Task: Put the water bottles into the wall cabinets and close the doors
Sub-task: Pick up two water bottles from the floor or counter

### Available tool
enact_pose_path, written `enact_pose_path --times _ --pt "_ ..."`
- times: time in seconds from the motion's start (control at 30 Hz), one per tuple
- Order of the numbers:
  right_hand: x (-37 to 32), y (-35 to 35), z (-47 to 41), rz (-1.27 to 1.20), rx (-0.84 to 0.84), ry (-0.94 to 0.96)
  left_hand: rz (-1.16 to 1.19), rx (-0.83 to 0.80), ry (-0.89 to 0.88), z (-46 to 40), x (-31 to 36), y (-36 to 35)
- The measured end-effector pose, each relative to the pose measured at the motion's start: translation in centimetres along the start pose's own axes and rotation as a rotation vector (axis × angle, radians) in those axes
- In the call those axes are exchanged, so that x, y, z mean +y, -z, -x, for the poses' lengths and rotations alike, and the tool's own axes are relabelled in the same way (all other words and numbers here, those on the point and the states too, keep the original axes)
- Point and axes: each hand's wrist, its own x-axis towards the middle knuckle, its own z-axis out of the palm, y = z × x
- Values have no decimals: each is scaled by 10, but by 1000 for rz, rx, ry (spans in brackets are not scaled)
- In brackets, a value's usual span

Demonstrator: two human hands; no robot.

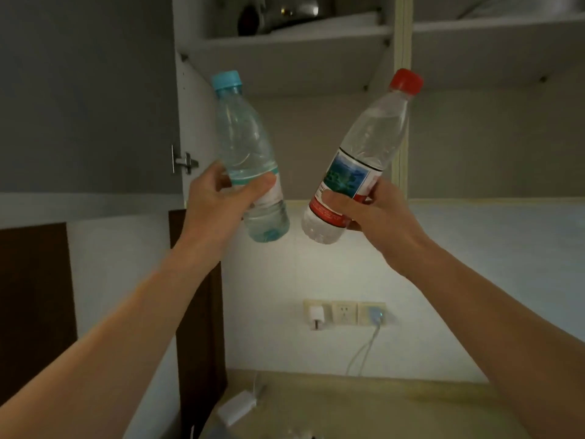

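Note:
My left hand grips a clear water bottle with a light blue cap around its lower half. It tilts slightly left. My right hand grips a clear bottle with a red cap and a red and blue label, tilted right. Both bottles are raised in front of the open wall cabinet, below its inner shelf. The cabinet's left door is swung open, its hinge visible at mid height.
Dark, blurred items stand on the upper shelf. A second cabinet bay opens to the right of a vertical divider. Below, wall sockets hold chargers with a hanging cable. A beige counter carries a white adapter.

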Motion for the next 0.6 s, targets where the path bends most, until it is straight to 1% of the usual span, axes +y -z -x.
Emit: enact_pose_path --times 0.13,0.23,0.3,0.47,0.6 --pt "-10 -4 -58 89 56 59 -58 63 -63 -68 8 -10" --pt "-6 -9 -100 114 77 67 -82 74 -55 -114 -3 -22" --pt "1 -13 -126 138 76 57 -90 47 -19 -140 -16 -30" --pt "26 -27 -175 283 38 -50 -163 -37 126 -181 -62 -41" --pt "45 -35 -196 386 32 -176 -130 -65 194 -198 -89 -40"
